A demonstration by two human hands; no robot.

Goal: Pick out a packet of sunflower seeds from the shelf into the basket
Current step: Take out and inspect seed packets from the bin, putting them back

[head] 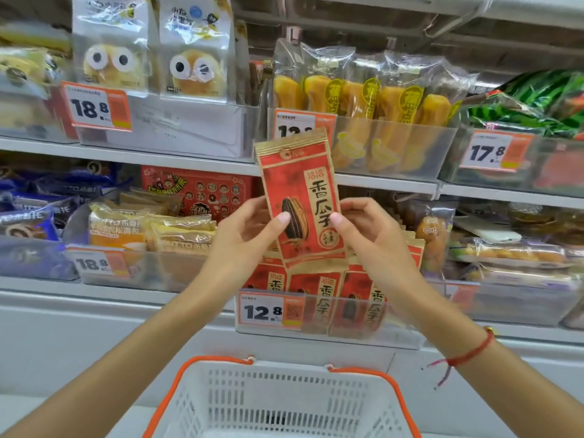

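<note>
A red and tan packet of sunflower seeds (300,197) is held upright in front of the shelf, slightly tilted. My left hand (243,232) pinches its lower left edge, thumb on the front. My right hand (369,235) pinches its lower right edge the same way. Below the packet, several more of the same packets (357,298) stand in a clear bin with a 12.8 price tag. A white basket with orange rim (196,374) sits at the bottom centre, below my hands, and looks empty.
Shelves hold clear bins of snacks: bread packets (151,229) at left, yellow banana-shaped cakes (379,99) above, watermelon-print packs (537,102) at right. A white shelf ledge (94,311) runs between bins and basket.
</note>
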